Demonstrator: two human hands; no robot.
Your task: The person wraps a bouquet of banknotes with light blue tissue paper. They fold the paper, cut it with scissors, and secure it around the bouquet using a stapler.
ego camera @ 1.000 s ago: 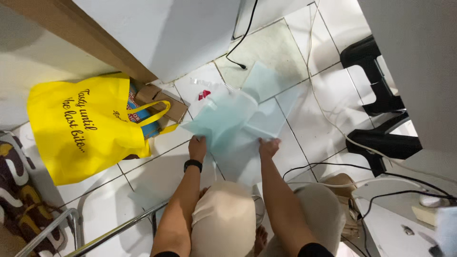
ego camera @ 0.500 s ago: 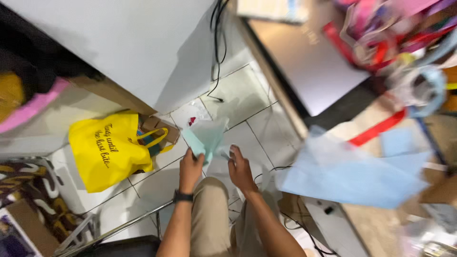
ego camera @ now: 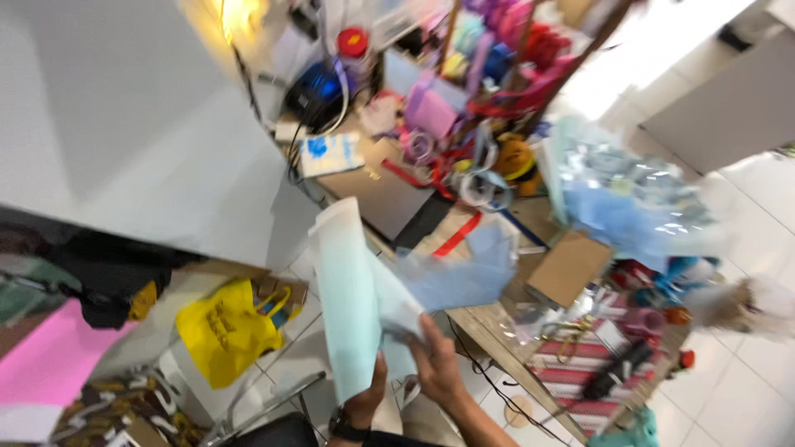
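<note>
Fingers of our left hand (ego camera: 364,401) and right hand (ego camera: 435,364) were closed on the pale blue sheets (ego camera: 356,306), lower centre of frame; they looked light, floppy, best pinched along the bottom edge.

Two hands of mine, low centre: left hand (ego camera: 368,397), right hand (ego camera: 435,364). One wristwatch (ego camera: 344,426), bottom centre. One pale blue sheet bundle (ego camera: 352,298), centre. One yellow tote bag (ego camera: 224,331), lower left. One cardboard box (ego camera: 567,269), right of centre. One striped cloth (ego camera: 571,372), lower right. One red cap (ego camera: 352,41), top centre.
</note>
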